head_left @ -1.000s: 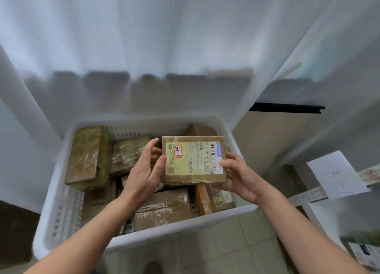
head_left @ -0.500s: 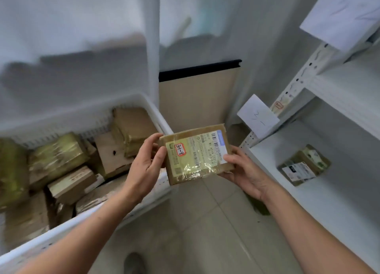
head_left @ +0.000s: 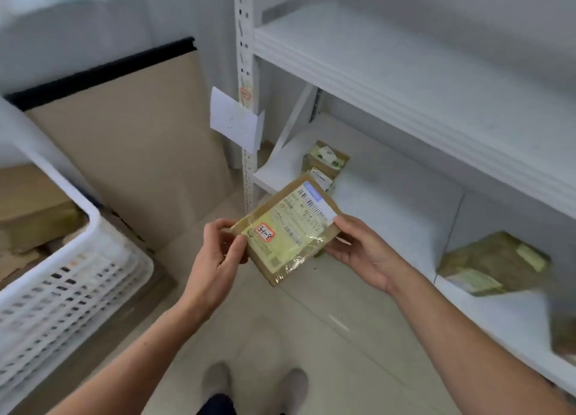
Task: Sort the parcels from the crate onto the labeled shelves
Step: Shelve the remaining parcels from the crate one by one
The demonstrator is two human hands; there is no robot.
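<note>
I hold a flat brown parcel point(head_left: 288, 227) with a yellow-green shipping label and a red-edged sticker reading "31-8". My left hand point(head_left: 215, 257) pinches its near left corner. My right hand point(head_left: 363, 252) grips its right edge, thumb on top. The parcel hangs tilted over the floor in front of the white shelf unit point(head_left: 389, 68). The white crate point(head_left: 78, 277) with more brown parcels point(head_left: 34, 209) stands at the left. A small parcel point(head_left: 325, 162) lies on the lower shelf just behind the held one; another parcel point(head_left: 495, 265) lies further right.
A white paper label point(head_left: 235, 118) hangs on the shelf's upright post. A beige board with a black top edge point(head_left: 124, 140) leans against the wall between crate and shelf. My feet point(head_left: 255, 383) stand on the tiled floor below.
The view has swung right from the crate to the shelves. Both hands carried the parcel along, now tilted, in front of the lower shelf.
</note>
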